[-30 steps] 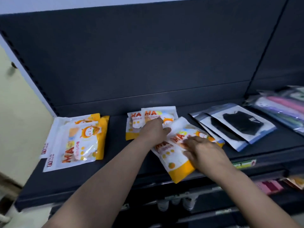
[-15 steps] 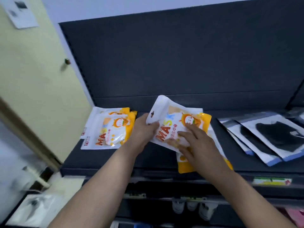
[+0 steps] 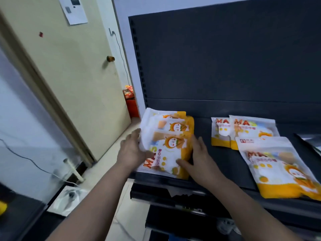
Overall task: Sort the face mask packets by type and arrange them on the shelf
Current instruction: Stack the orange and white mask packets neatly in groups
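A stack of white-and-orange mask packets (image 3: pixel 171 136) lies at the left end of the dark shelf (image 3: pixel 217 181). The top packet (image 3: pixel 166 150) sits between my hands. My left hand (image 3: pixel 132 150) grips its left edge, and my right hand (image 3: pixel 198 159) presses its right and bottom edge with the thumb on the packet. Two more of the same packets (image 3: pixel 243 129) lie side by side at the back middle. Another such packet (image 3: pixel 281 166) lies nearer the front edge on the right.
A dark packet's corner (image 3: pixel 311 140) shows at the far right edge. The shelf's dark back panel (image 3: pixel 225 66) rises behind. A beige door (image 3: pixel 69 75) with a knob stands to the left. Below hangs a lower shelf (image 3: pixel 191 214).
I carried the packet from the middle of the shelf leftward and set it on the left stack. My view swung left, so the black-mask packets fell almost out of sight.
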The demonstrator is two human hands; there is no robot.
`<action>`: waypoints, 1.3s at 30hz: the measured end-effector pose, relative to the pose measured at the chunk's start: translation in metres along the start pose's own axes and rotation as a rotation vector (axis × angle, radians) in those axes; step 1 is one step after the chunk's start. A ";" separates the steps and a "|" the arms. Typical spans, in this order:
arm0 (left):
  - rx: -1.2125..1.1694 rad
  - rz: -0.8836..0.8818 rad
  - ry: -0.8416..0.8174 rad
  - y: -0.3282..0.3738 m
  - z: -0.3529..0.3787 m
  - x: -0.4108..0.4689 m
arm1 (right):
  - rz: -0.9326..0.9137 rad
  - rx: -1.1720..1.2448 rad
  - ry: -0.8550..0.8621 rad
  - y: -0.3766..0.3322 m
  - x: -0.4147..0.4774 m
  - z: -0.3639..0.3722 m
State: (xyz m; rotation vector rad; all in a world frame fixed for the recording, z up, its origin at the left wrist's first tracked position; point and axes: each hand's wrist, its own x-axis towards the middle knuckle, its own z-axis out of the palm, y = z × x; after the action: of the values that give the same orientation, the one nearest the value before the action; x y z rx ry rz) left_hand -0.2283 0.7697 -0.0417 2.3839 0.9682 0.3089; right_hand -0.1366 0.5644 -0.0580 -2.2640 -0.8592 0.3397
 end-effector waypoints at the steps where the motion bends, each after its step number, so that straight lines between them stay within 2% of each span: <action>1: -0.028 0.009 -0.075 -0.002 0.001 0.005 | 0.062 0.045 0.012 -0.002 0.007 0.002; 4: -0.112 -0.007 -0.161 -0.003 0.001 0.017 | 0.108 0.097 -0.008 -0.006 0.026 0.008; 7: -0.287 -0.033 -0.089 -0.001 -0.007 0.032 | 0.070 0.140 0.017 -0.010 0.034 0.014; 9: -0.348 -0.041 -0.106 0.002 -0.012 0.045 | 0.063 0.163 0.029 -0.013 0.036 0.015; 13: -0.322 -0.031 -0.244 0.006 -0.005 0.064 | 0.110 0.092 0.007 -0.018 0.040 0.020; 16: -0.314 -0.010 -0.265 0.007 0.000 0.073 | 0.204 0.010 -0.015 -0.022 0.041 0.019; 19: -0.261 -0.008 -0.227 0.004 -0.001 0.072 | 0.215 -0.030 -0.016 -0.028 0.038 0.016; 22: -0.043 0.138 -0.102 0.005 -0.006 0.069 | 0.143 -0.118 0.034 -0.035 0.032 0.012; 25: 0.127 0.326 -0.089 0.018 -0.005 0.064 | -0.003 -0.381 0.131 -0.035 0.027 0.004; 27: 0.202 0.445 -0.058 0.032 0.004 0.061 | -0.005 -0.502 0.169 -0.028 0.023 -0.004; 30: 0.149 0.518 -0.086 0.060 0.022 0.051 | 0.087 -0.637 0.181 -0.008 0.013 -0.021; 33: 0.089 0.587 -0.177 0.089 0.043 0.037 | 0.270 -0.704 0.202 0.021 -0.005 -0.047; 36: 0.179 0.654 -0.224 0.119 0.067 0.026 | 0.473 -0.742 0.180 0.051 -0.025 -0.072; 39: 0.238 0.676 -0.227 0.151 0.090 0.019 | 0.536 -0.695 0.086 0.077 -0.040 -0.092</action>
State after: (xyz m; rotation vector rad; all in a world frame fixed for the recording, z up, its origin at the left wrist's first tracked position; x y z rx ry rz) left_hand -0.0927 0.6576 -0.0305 2.8314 0.0727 0.1623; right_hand -0.0874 0.4492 -0.0430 -3.1283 -0.3229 0.1868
